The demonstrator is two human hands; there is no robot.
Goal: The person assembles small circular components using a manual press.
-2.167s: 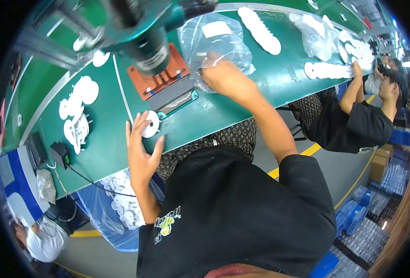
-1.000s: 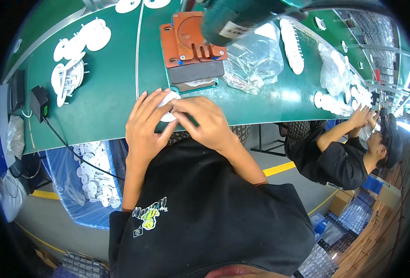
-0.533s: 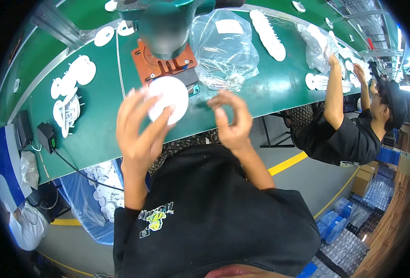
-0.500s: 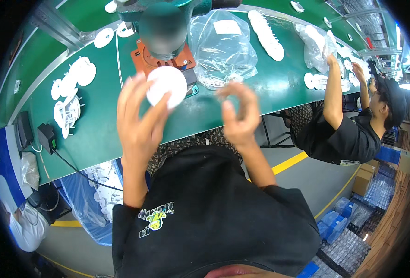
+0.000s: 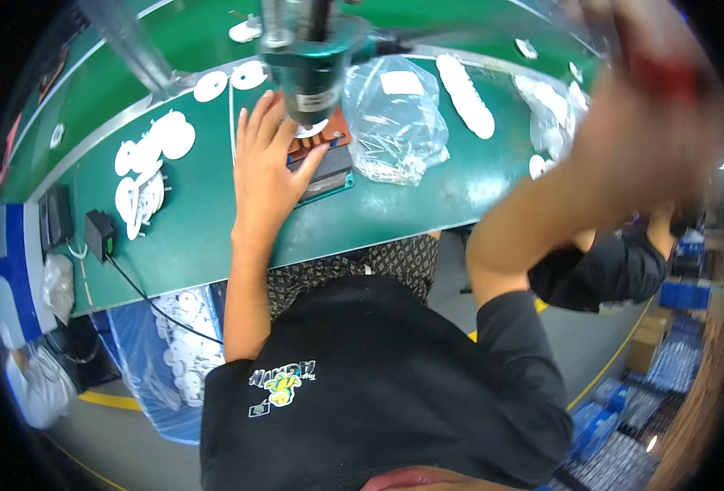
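Observation:
A bench press (image 5: 317,61) with a dark green body stands at the table's far edge. Beneath its head a white plastic disc (image 5: 311,129), partly covered, sits on the orange base plate (image 5: 337,127). My left hand (image 5: 268,151) reaches around the disc's left side, thumb near its front edge and fingers at its back, steadying it. High at the right, close to the camera, my right hand (image 5: 648,123) is raised and strongly blurred. It is closed around a dark red handle (image 5: 669,78), toward which the press's blurred lever runs.
A clear plastic bag (image 5: 395,123) of small white parts lies right of the press. White discs (image 5: 170,135) are grouped at the left, and a row of them (image 5: 464,94) at the right. A corded black box (image 5: 100,236) sits at the left edge. A co-worker (image 5: 599,266) sits at the right.
My left hand has carried the white disc forward under the press head. My right hand has swung up and right from above the table to the lever's handle.

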